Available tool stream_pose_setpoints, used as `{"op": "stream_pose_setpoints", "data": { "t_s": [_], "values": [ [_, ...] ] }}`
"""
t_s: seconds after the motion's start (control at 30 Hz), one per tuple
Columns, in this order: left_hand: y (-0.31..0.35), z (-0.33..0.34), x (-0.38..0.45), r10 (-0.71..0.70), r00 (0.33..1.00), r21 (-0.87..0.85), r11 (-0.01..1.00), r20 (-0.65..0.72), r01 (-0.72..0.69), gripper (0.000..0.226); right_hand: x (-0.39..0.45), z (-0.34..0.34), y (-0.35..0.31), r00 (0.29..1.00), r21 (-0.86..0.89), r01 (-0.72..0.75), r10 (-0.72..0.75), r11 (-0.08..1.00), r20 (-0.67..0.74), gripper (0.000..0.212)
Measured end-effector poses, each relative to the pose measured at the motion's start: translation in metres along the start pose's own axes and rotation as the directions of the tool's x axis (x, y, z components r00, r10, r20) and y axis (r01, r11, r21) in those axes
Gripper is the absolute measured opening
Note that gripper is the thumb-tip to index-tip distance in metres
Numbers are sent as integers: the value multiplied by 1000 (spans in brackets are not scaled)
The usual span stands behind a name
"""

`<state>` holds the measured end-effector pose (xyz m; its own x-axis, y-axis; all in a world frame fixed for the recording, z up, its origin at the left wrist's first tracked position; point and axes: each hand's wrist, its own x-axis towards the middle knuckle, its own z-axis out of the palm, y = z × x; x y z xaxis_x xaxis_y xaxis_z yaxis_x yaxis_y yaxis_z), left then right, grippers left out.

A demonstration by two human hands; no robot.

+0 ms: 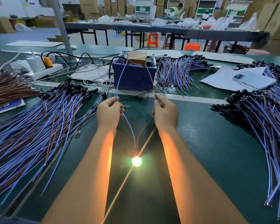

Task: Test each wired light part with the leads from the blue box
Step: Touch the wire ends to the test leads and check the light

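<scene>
Here the lamp [136, 161] glows at 6 o'clock from both hands, its two wires running up toward 12. The left hand [108, 113] pinches the blue wire against a lead from the box [134, 78]; the right hand [166, 113] pinches the brown. Both lie equally near.

We see the lit light part [136, 161] glowing on the bench, its blue and brown wires rising to meet the blue lead [120, 81] and brown lead [151, 78] from the blue box [133, 77].
</scene>
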<state>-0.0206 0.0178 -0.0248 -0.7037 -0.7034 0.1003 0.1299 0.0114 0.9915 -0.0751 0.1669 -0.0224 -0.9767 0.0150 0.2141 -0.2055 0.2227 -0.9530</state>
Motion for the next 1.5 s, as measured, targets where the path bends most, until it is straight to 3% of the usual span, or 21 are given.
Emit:
{"op": "stream_pose_setpoints", "data": {
  "t_s": [0.1,0.2,0.3,0.43,0.57,0.83,0.97,1.07,1.2,1.27,1.37,1.5],
  "values": [
    [3,1,-3,6,1000,-33,999,15,-6,29,0,0,1,1000,23,22,-21,999,-14,32],
    [9,7,-9,17,996,-57,998,91,-11,27,-1,2,-2,998,153,66,-62,986,-29,29],
    [13,16,-18,7,973,-88,996,230,13,21,-2,7,-7,995,277,69,-88,958,55,32],
    [14,21,-25,12,929,-66,998,369,13,20,-11,16,-14,982,314,71,-122,947,145,28],
    [17,22,-26,-27,932,-55,997,361,51,18,-13,16,-14,984,291,114,-149,950,102,16],
    [20,18,-24,-84,935,-93,988,345,123,17,-17,13,-15,935,198,266,-303,943,184,18],
    [22,17,-24,-103,925,-158,972,366,171,14,-19,12,-15,935,256,224,-282,940,216,18],
    [24,15,-21,-138,938,-251,942,317,223,14,-18,9,-15,945,297,147,-223,943,240,24],
    [27,11,-17,-155,944,-446,851,291,277,16,-21,10,-14,888,149,274,-310,950,339,47],
    [27,9,-16,-148,948,-518,809,281,279,17,-24,10,-17,849,270,203,-307,941,430,49],
    [24,10,-18,-166,952,-567,772,256,287,18,-26,4,-21,846,497,-48,-229,867,482,23],
    [17,16,-28,-61,971,-399,904,230,151,18,-27,0,-23,950,648,-186,-33,738,311,22]
  ]
}}
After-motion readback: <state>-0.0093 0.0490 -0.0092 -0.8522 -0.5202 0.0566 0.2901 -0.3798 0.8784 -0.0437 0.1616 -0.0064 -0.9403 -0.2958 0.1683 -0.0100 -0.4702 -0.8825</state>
